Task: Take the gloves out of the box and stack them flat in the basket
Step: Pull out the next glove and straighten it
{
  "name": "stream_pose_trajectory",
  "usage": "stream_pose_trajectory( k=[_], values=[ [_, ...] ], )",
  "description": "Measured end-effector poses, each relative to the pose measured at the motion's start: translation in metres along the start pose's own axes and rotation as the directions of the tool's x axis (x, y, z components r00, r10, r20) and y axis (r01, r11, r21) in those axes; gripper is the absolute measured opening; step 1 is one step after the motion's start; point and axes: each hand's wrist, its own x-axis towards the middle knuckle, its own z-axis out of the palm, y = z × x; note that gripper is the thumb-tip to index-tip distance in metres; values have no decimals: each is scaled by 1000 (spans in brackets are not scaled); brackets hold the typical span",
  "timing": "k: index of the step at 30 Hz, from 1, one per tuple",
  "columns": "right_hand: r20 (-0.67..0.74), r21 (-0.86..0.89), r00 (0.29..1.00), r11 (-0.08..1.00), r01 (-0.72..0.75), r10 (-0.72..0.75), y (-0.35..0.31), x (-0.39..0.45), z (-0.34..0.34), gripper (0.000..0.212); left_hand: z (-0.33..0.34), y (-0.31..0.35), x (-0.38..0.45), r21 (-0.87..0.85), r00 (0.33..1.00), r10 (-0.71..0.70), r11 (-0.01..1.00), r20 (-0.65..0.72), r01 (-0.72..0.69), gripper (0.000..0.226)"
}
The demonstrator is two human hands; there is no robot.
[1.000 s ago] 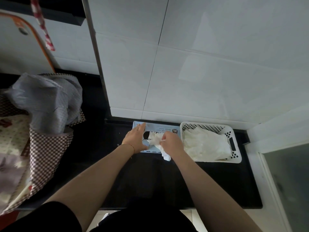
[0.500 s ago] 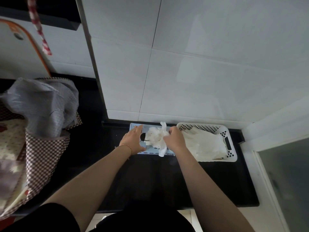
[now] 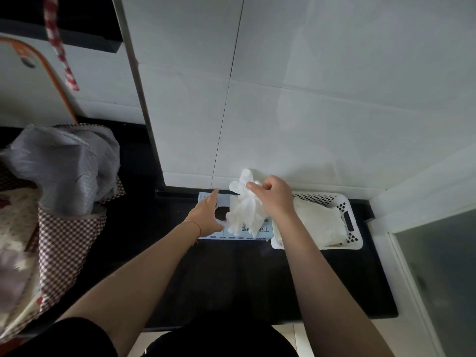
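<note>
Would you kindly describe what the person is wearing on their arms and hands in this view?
Both forearms are bare, with no gloves, rings or watch visible. The left hand has a thin orange-gold bracelet around the wrist. The right hand and its wrist carry nothing visible. A dark sleeve shows near the left upper arm at the bottom edge of the picture; the right arm shows no sleeve.

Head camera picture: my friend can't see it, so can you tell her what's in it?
A person's right hand lifts a crumpled white glove above a light blue glove box on a black counter, while the left hand holds the box down. Just right of the box, a white basket holds a pile of gloves.
</note>
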Motion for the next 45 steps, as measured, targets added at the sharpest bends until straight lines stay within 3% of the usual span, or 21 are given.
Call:
stream_pose_trajectory(
  k=[4, 7, 9, 11, 13, 16, 18, 19, 22, 27, 32, 37, 40, 45],
  values=[
    [215, 43, 968, 989, -139, 127, 9, -1, 5, 24, -15, 20, -1, -247, 984, 103, 959, -146, -138, 89],
    [328, 118, 938, 980, -160, 113, 9, -6, 12, 41, -16, 37, -7, -332, 981, 169, 924, -93, -190, 73],
    [324, 252, 943, 954, -163, 76, 4, -11, 13, 45, -12, 37, -5, -294, 989, 120, 945, -91, -141, 55],
    [269, 378, 957, 903, -204, 104, 4, -13, 11, 40, -12, 30, -2, -287, 984, -13, 957, -177, -39, 27],
    [192, 283, 975, 945, -166, 113, 10, -14, 3, 37, -15, 24, 1, -368, 967, -108, 930, -230, 16, 9],
    [294, 167, 954, 979, -115, 62, 19, -22, 1, 37, -25, 29, -1, -600, 974, -140, 800, -180, 4, 27],
    [372, 134, 927, 986, -99, 42, 20, -30, 11, 39, -33, 40, -7, -697, 984, -112, 716, -138, -16, 26],
    [356, 105, 934, 991, -79, 37, 21, -31, 16, 30, -37, 45, -8, -720, 986, -103, 693, -130, -23, 25],
    [200, 42, 979, 998, -51, 41, 24, -27, 22, 11, -43, 44, -8, -701, 974, -136, 712, -180, -29, 21],
    [118, 85, 992, 995, -56, 46, 25, -21, 2, 21, -47, 23, -4, -556, 936, -240, 829, -258, 59, 26],
    [53, 124, 997, 991, -56, 50, 19, -19, -8, 12, -46, 22, -9, -528, 920, -255, 847, -298, 64, 32],
    [81, 15, 997, 1000, -22, 21, 21, -21, -11, 16, -59, 38, -17, -449, 908, -182, 893, -378, -8, 28],
    [185, -34, 983, 999, 29, -22, 21, -21, -10, 26, -66, 48, -19, -381, 916, -72, 920, -396, -93, 23],
    [122, 83, 991, 995, 48, -58, 5, -24, -12, 21, -81, 79, -27, -318, 905, 105, 914, -412, -251, 22]
  ],
)
